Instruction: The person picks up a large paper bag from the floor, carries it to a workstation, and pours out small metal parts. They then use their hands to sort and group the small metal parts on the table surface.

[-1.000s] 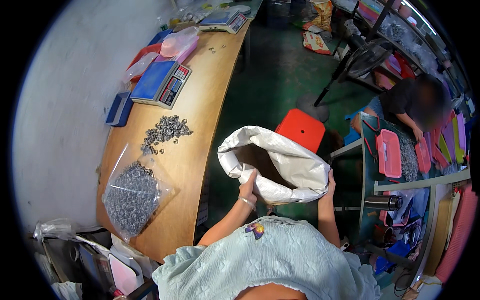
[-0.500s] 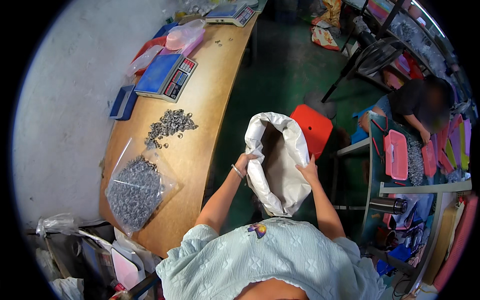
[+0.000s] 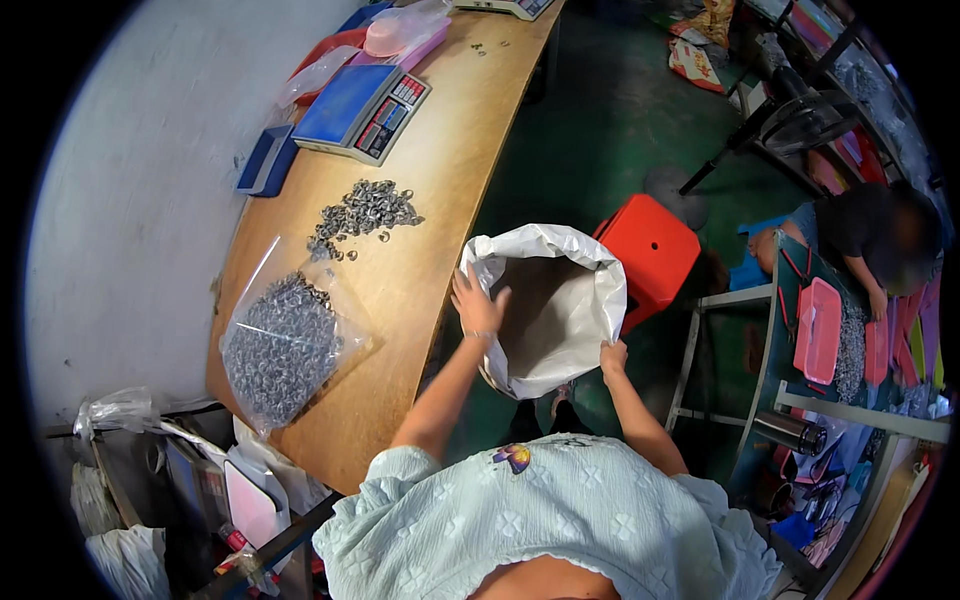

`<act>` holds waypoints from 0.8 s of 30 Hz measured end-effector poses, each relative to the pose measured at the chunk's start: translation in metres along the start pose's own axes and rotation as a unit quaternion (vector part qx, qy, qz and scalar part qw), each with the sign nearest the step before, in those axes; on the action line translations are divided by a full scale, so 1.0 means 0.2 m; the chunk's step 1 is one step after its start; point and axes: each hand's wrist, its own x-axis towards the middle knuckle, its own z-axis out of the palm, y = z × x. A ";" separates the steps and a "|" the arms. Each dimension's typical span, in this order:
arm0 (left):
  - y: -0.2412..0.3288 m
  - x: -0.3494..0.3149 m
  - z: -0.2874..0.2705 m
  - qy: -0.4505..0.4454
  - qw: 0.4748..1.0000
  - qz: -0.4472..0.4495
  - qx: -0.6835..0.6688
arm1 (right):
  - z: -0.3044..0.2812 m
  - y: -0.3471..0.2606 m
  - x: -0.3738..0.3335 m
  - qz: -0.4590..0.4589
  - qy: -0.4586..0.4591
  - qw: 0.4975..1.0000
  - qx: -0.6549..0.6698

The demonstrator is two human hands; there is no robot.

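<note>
A white woven sack [image 3: 575,372] stands in front of me with its rim folded outward and its wide mouth facing up. Its inside looks dim and brownish. At the sack's left rim lies my left hand [image 3: 478,305], its fingers spread and touching the rim without gripping it. My right hand [image 3: 613,358] is closed on the right side of the rim. On the wooden table [image 3: 400,310] to my left, a clear plastic bag [image 3: 285,350] full of small grey metal parts sits near a loose pile of similar parts [image 3: 365,210].
A blue-topped scale [image 3: 350,105] and a blue tray [image 3: 267,160] stand farther along the table. Beyond the sack is a red stool [image 3: 650,250]. A standing fan [image 3: 810,120] is at the far right, near another person [image 3: 860,240] seated by a bench with a pink basket [image 3: 818,330].
The sack's mouth has spread wider and rounder. My left hand has let go of the rim and opened its fingers; my right hand has moved slightly lower, still holding on.
</note>
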 end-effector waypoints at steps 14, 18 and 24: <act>-0.64 -0.40 0.31 0.068 0.953 -0.244 -0.169 | 0.13 -0.20 -0.05 -0.043 -0.061 0.954 -0.292; -0.50 -0.42 0.13 0.015 0.971 -0.195 -0.140 | 0.17 -0.36 0.05 -0.212 0.062 0.947 -0.234; -0.80 -0.51 0.21 -0.019 0.904 -0.426 -0.020 | 0.34 -0.43 0.32 -0.125 -0.052 0.962 -0.237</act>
